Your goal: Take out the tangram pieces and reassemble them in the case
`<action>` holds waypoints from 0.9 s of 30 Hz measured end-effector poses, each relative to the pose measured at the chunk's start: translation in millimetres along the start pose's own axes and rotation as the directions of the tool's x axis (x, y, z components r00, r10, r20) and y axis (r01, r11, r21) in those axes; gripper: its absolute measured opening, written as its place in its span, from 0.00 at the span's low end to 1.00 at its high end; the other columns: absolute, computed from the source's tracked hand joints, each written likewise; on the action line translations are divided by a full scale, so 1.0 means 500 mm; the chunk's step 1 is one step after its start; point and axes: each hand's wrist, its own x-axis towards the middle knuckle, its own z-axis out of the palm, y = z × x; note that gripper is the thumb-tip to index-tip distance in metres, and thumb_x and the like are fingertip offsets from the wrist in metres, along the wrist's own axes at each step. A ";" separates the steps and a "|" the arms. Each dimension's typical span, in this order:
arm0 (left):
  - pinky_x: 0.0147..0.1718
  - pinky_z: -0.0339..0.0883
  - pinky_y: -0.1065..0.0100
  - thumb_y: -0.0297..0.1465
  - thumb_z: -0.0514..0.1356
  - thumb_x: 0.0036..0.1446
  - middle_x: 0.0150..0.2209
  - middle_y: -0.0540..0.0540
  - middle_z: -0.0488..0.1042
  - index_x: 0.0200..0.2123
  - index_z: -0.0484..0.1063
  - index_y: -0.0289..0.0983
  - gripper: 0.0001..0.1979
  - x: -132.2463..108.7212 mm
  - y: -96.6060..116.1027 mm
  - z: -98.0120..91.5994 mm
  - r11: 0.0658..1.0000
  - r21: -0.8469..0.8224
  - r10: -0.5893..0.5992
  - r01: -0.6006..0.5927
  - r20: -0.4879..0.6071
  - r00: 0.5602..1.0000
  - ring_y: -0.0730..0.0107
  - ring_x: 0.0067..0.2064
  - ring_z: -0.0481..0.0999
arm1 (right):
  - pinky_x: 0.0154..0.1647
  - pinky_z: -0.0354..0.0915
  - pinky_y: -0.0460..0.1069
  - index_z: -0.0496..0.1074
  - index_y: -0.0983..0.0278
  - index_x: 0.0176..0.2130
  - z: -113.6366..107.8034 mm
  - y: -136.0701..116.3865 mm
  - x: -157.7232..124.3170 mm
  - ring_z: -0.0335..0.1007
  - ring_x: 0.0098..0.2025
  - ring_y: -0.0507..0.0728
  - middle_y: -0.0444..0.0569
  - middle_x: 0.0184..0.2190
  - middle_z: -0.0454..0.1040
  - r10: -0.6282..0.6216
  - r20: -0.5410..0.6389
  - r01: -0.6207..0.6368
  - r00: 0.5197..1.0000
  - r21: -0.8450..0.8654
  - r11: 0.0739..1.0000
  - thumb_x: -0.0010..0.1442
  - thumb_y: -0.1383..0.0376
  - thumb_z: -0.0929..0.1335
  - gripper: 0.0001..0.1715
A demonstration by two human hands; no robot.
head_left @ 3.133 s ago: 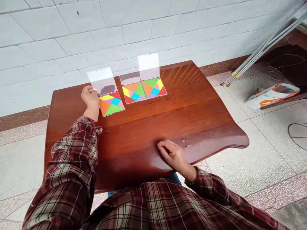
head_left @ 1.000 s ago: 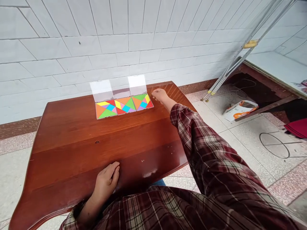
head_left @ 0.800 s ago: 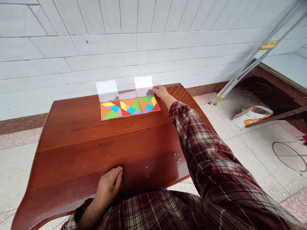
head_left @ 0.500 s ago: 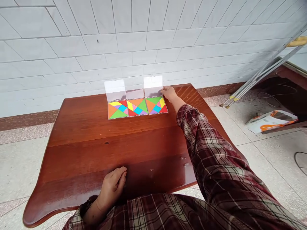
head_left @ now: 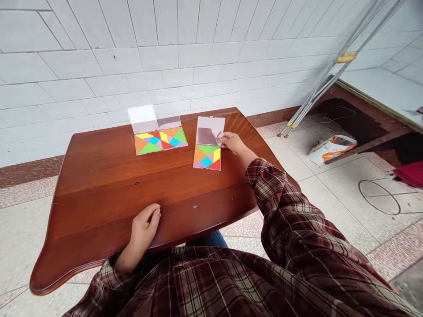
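Note:
Three square tangram cases with raised clear lids lie on the brown wooden table (head_left: 109, 176). My right hand (head_left: 230, 141) pinches the right-hand tangram case (head_left: 207, 157) by its edge near the hinge, and its clear lid (head_left: 210, 130) leans back beyond the coloured pieces. Side by side to the left, apart from it, are the left tangram case (head_left: 147, 143) and the middle tangram case (head_left: 173, 138), both filled with bright pieces. My left hand (head_left: 144, 223) rests near the table's front edge with fingers curled in; nothing shows in it.
A white tiled wall (head_left: 158, 61) rises behind the table. To the right, metal crutches (head_left: 317, 90) lean by a low shelf, with a white and orange bag (head_left: 332, 149) beneath. A wire hoop (head_left: 379, 197) lies on the floor.
My right hand has drawn the right-hand tangram case away from the other two, toward me and to the right. My left hand stays curled on the table. The view has shifted right.

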 end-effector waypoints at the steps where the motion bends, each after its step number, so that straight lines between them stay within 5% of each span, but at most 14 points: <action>1: 0.29 0.72 0.72 0.35 0.57 0.60 0.26 0.52 0.77 0.35 0.76 0.38 0.09 0.010 0.001 0.000 0.998 -0.040 -0.057 0.058 0.011 0.998 0.74 0.24 0.76 | 0.26 0.63 0.40 0.69 0.65 0.29 0.010 0.002 -0.021 0.67 0.23 0.45 0.39 0.22 0.71 0.000 0.035 0.000 0.999 0.003 1.000 0.54 0.76 0.72 0.10; 6: 0.29 0.70 0.70 0.33 0.57 0.55 0.27 0.52 0.75 0.36 0.72 0.37 0.08 0.099 0.009 0.027 0.937 -0.193 -0.302 0.289 -0.038 0.953 0.76 0.23 0.71 | 0.26 0.64 0.41 0.71 0.66 0.28 0.106 0.005 -0.123 0.68 0.23 0.46 0.39 0.21 0.72 -0.011 0.231 0.014 0.973 -0.012 1.000 0.53 0.77 0.72 0.10; 9: 0.37 0.72 0.68 0.30 0.60 0.52 0.37 0.46 0.77 0.44 0.72 0.36 0.14 0.156 0.005 0.052 0.946 -0.172 -0.297 0.276 -0.111 0.948 0.74 0.30 0.75 | 0.26 0.64 0.40 0.70 0.66 0.29 0.175 0.004 -0.180 0.69 0.23 0.46 0.39 0.21 0.72 -0.021 0.316 0.017 0.948 0.017 1.000 0.53 0.78 0.72 0.09; 12: 0.33 0.70 0.68 0.31 0.62 0.51 0.39 0.45 0.77 0.50 0.71 0.36 0.21 0.190 -0.005 0.065 0.934 -0.183 -0.323 0.305 -0.072 0.944 0.74 0.28 0.72 | 0.27 0.65 0.41 0.70 0.66 0.29 0.228 0.003 -0.219 0.68 0.23 0.46 0.39 0.22 0.72 -0.027 0.396 0.024 0.918 0.012 1.000 0.52 0.77 0.72 0.10; 17: 0.30 0.67 0.72 0.28 0.59 0.53 0.32 0.50 0.74 0.51 0.71 0.37 0.20 0.197 -0.026 0.072 0.891 -0.319 -0.337 0.322 0.009 0.941 0.73 0.31 0.73 | 0.33 0.66 0.44 0.70 0.65 0.32 0.248 -0.002 -0.237 0.68 0.26 0.47 0.38 0.24 0.71 -0.093 0.378 0.156 0.921 -0.141 0.978 0.56 0.77 0.67 0.08; 20: 0.31 0.67 0.71 0.28 0.58 0.54 0.31 0.50 0.73 0.47 0.72 0.36 0.16 0.191 -0.039 0.080 0.903 -0.278 -0.353 0.326 -0.052 0.934 0.73 0.30 0.72 | 0.43 0.67 0.48 0.72 0.63 0.38 0.229 -0.007 -0.259 0.70 0.34 0.51 0.42 0.29 0.74 -0.270 0.276 0.359 0.922 -0.357 0.862 0.59 0.75 0.65 0.10; 22: 0.34 0.68 0.70 0.28 0.58 0.55 0.32 0.49 0.74 0.45 0.72 0.35 0.14 0.188 -0.048 0.087 0.921 -0.244 -0.334 0.303 -0.098 0.938 0.72 0.32 0.73 | 0.48 0.66 0.49 0.73 0.63 0.40 0.219 -0.007 -0.294 0.71 0.41 0.54 0.46 0.35 0.76 -0.328 0.330 0.459 0.885 -0.496 0.738 0.61 0.73 0.64 0.11; 27: 0.35 0.68 0.69 0.29 0.57 0.55 0.33 0.48 0.75 0.44 0.71 0.36 0.13 0.181 -0.064 0.097 0.926 -0.233 -0.334 0.297 -0.143 0.932 0.73 0.31 0.72 | 0.49 0.66 0.50 0.75 0.66 0.46 0.234 0.009 -0.416 0.72 0.47 0.59 0.55 0.46 0.76 -0.139 0.583 0.567 0.801 -0.662 0.490 0.68 0.68 0.62 0.13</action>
